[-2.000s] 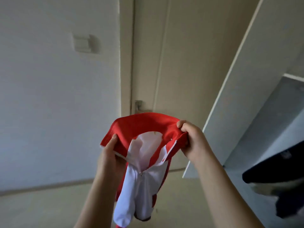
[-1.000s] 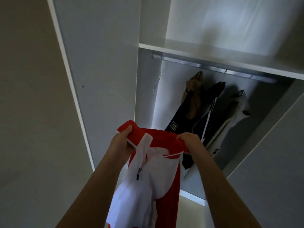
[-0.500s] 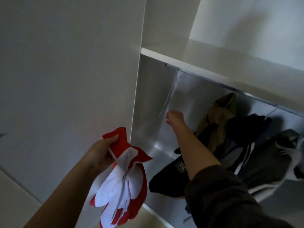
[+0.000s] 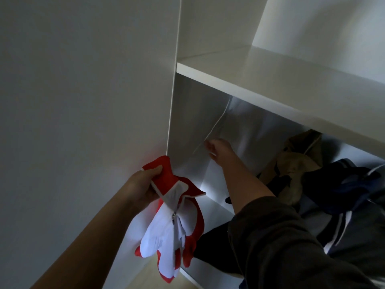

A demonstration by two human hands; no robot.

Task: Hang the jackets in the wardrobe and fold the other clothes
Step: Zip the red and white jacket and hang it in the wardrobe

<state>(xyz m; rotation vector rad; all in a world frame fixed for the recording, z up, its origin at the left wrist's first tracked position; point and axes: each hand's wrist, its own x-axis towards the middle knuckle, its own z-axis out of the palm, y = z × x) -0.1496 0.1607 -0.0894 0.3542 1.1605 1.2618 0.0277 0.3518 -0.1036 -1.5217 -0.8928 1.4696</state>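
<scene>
Foremost, the right hand's (image 4: 216,149) fingers (image 4: 209,145) curl round the lower part of a thin white wire hanger (image 4: 215,126), though blur hides the exact grip. The hanger's wire slants up and rightward toward the underside of the white wardrobe shelf (image 4: 270,80). The left hand's (image 4: 141,186) fingers pinch the collar of a red-and-white zip jacket (image 4: 166,236), which hangs limp, long axis downward, against the white side panel (image 4: 93,101). The jacket lies below and left of the hanger, apart from it; the right hand is much nearer the hanger. The step in hand is probably fetching the hanger, which must next meet the collar. Further right hang a tan garment (image 4: 295,163) and a dark navy garment (image 4: 343,184).
</scene>
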